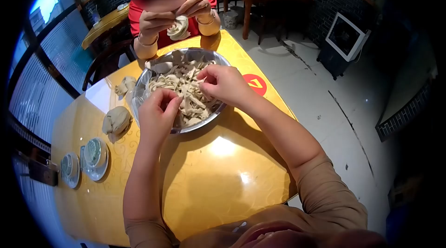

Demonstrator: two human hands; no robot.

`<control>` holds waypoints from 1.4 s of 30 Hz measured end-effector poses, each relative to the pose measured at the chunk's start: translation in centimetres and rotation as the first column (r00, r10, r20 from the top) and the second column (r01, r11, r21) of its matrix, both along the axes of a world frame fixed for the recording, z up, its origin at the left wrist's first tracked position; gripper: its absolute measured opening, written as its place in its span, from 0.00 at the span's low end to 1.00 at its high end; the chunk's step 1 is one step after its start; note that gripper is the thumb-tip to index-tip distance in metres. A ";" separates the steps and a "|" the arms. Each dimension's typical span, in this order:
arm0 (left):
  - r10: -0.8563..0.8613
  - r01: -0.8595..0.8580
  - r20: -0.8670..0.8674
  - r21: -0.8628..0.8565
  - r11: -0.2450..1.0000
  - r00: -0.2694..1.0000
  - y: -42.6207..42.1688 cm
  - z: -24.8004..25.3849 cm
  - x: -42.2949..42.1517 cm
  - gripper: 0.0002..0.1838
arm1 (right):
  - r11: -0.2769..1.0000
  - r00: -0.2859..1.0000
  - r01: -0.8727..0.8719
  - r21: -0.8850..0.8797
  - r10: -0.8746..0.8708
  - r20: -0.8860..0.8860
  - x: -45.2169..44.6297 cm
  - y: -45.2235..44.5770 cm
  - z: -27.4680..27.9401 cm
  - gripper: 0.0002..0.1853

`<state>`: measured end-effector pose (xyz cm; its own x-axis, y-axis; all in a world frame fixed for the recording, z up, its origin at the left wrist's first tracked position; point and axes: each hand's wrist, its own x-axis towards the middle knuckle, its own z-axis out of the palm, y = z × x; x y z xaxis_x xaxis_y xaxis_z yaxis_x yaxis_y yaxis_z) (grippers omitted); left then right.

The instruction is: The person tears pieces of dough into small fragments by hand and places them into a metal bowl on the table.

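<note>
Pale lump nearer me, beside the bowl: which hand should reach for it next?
Probably your left hand: it's nearer the lump, while your right hand is over the opposite side of the bowl.

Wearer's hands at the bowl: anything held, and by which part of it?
Cannot be told: the left hand and right hand are curled over the pale strips, but no piece shows clearly between thumb and fingers on either.
</note>
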<state>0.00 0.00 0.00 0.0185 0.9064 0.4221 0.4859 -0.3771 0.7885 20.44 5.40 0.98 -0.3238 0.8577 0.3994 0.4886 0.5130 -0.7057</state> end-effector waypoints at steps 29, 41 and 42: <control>-0.125 -0.048 -0.584 -0.272 0.961 0.802 0.2 0.7 -2.5 0.22 | 0.961 0.963 -0.242 0.131 0.220 0.157 -3.2 -1.4 -2.3 0.04; -0.060 -0.032 -0.504 -0.172 0.985 0.862 0.6 1.0 -2.4 0.20 | 0.957 0.957 -0.254 0.139 0.228 0.178 -2.7 -1.4 -2.3 0.05; -0.023 -0.034 -0.466 -0.113 0.993 0.885 0.8 0.8 -2.5 0.20 | 0.955 0.957 -0.261 0.144 0.235 0.172 -2.7 -1.3 -2.4 0.05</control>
